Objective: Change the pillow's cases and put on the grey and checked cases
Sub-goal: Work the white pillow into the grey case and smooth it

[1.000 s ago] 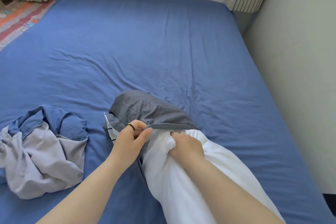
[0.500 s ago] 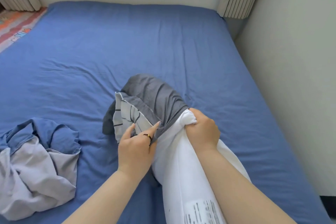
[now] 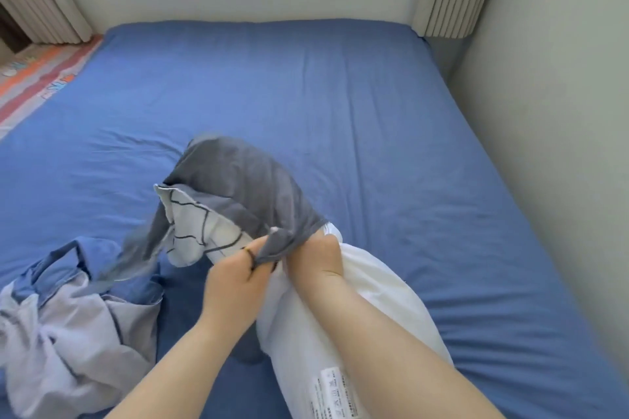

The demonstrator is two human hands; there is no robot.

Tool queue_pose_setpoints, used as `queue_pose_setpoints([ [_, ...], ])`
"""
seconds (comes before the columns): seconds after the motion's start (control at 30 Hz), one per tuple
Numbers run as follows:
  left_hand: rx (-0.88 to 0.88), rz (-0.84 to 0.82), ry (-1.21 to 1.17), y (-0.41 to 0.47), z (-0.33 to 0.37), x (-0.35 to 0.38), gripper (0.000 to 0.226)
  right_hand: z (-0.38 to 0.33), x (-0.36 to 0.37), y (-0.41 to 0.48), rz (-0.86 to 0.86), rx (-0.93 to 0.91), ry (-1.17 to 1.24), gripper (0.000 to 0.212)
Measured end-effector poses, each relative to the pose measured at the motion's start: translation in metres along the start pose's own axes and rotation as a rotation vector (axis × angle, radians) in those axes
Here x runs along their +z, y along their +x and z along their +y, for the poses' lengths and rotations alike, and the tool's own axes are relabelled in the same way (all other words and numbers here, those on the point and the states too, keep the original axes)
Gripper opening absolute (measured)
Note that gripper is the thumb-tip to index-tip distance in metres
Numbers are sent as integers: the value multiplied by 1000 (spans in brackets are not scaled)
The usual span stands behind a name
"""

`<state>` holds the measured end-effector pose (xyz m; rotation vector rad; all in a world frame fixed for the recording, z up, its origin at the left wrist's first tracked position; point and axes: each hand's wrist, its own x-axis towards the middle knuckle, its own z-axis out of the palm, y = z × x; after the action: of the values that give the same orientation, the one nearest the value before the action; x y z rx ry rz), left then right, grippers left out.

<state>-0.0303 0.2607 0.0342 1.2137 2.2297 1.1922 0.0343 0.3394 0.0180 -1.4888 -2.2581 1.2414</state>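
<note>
Your left hand (image 3: 235, 279) pinches the rim of the grey case (image 3: 245, 187), whose checked side shows, fingers curled tight. Your right hand (image 3: 316, 262) grips the end of the white pillow (image 3: 374, 299) at the case mouth, over the bed (image 3: 374, 112). A crumpled cover (image 3: 68, 316) lies to the left.

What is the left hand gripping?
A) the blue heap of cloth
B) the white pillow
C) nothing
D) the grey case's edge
D: the left hand pinches the grey case at its edge, while the right hand holds the pillow.
</note>
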Motion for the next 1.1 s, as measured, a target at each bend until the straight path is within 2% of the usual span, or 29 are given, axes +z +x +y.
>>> queue_pose_setpoints([
  [0.03,-90,54,61,0,-18,-6,23,0,3,4,113,-117,-200,27],
  [0.07,-152,77,82,-1,-28,-14,17,-6,2,1,138,-181,-269,35],
  [0.13,-195,80,68,-2,-33,-18,27,-17,4,4,287,-299,-527,40],
  [0.23,-193,61,-79,-4,-22,-11,45,-39,-19,-2,476,-441,-670,40],
  [0.33,-190,28,-210,-4,-12,-9,47,-47,-35,-12,511,-504,-691,40],
  [0.4,-218,-59,-289,-14,-12,-3,43,-33,-33,-17,450,-550,-733,40],
  [0.5,-331,-297,-366,-45,-28,12,35,9,-19,-27,313,-603,-833,39],
  [0.57,-353,-499,-280,-61,-46,18,31,36,-6,-37,158,-639,-869,36],
  [0.63,-364,-675,-69,-65,-64,14,35,54,3,-49,9,-684,-876,38],
  [0.73,-344,-713,212,-45,-73,-7,53,70,3,-52,-189,-738,-728,54],
  [0.77,-314,-684,281,-35,-69,-13,51,68,-2,-50,-179,-738,-673,51],
  [0.8,-290,-622,336,-23,-63,-17,48,68,-8,-45,-62,-739,-583,43],
  [0.87,-238,-436,395,2,-48,-17,45,72,-26,-27,215,-682,-357,23],
  [0.93,-154,-290,453,27,-32,-4,39,77,-49,-5,351,-507,-271,19],
  [1.0,-73,-254,425,54,-19,21,15,93,-66,22,323,-233,-368,28],
  [1.03,-52,-284,400,67,-16,35,13,103,-73,35,267,-115,-421,34],
  [1.1,-47,-436,377,91,-18,68,41,122,-80,58,172,33,-449,44],
])
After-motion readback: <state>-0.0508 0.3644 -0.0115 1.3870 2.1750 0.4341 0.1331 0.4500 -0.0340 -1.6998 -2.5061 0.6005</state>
